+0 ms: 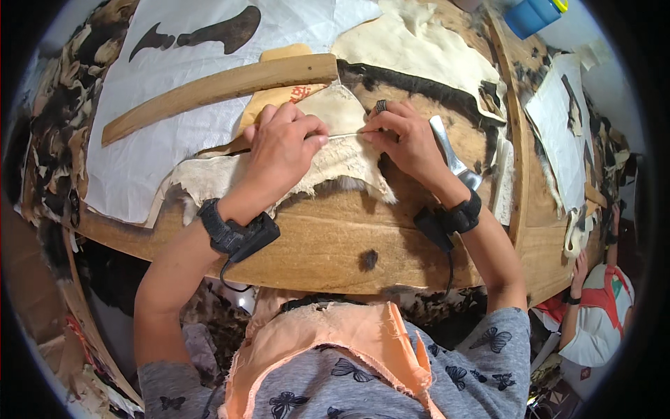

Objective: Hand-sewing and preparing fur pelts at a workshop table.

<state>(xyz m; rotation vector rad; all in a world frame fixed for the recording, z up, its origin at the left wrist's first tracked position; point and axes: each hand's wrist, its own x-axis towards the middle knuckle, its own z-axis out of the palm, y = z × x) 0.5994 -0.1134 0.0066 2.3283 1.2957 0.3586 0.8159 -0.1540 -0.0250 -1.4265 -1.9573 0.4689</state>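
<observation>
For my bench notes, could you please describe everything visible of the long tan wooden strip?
The long tan wooden strip has streaky grain and a dark spot near its right end. It lies aslant beyond the left hand, untouched by it, across a white sheet and yellowish printed paper, left end lower in view. Its bend may be lens distortion.

Head-worn fisheye, looking down, hands near

We see blue container, upper right; co-worker in white-and-red clothing, lower right; fur scraps, far left.
</observation>
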